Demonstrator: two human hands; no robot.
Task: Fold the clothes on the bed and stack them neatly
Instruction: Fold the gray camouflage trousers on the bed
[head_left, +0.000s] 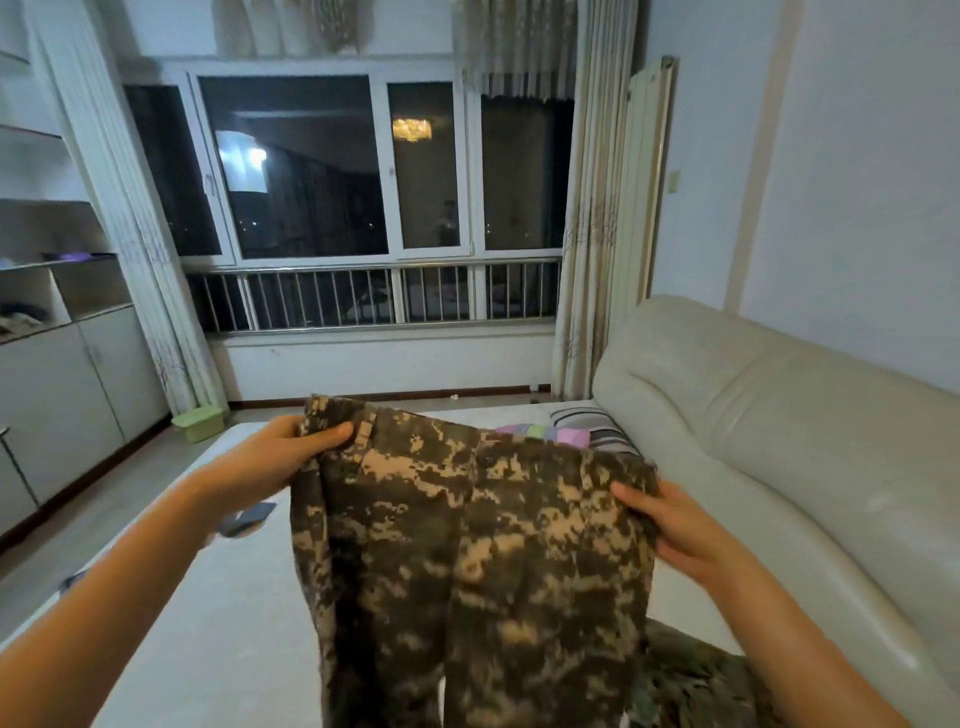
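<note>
I hold a pair of camouflage trousers (467, 561) up in the air above the pale bed (228, 613), waistband on top and legs hanging down out of view. My left hand (280, 457) grips the left end of the waistband. My right hand (670, 525) grips the right end. A second camouflage garment (691, 680) lies crumpled on the bed at the lower right, partly hidden by the trousers. Behind the trousers a striped cloth (592, 426) and a pastel checked cloth (540, 432) lie near the bed's head.
A cream padded headboard (769, 426) runs along the right. A dark flat object (247, 518) lies on the bed's left part. A green bin (198, 423) stands on the floor by the curtain. White cabinets (57, 384) line the left wall; a window (343, 171) is ahead.
</note>
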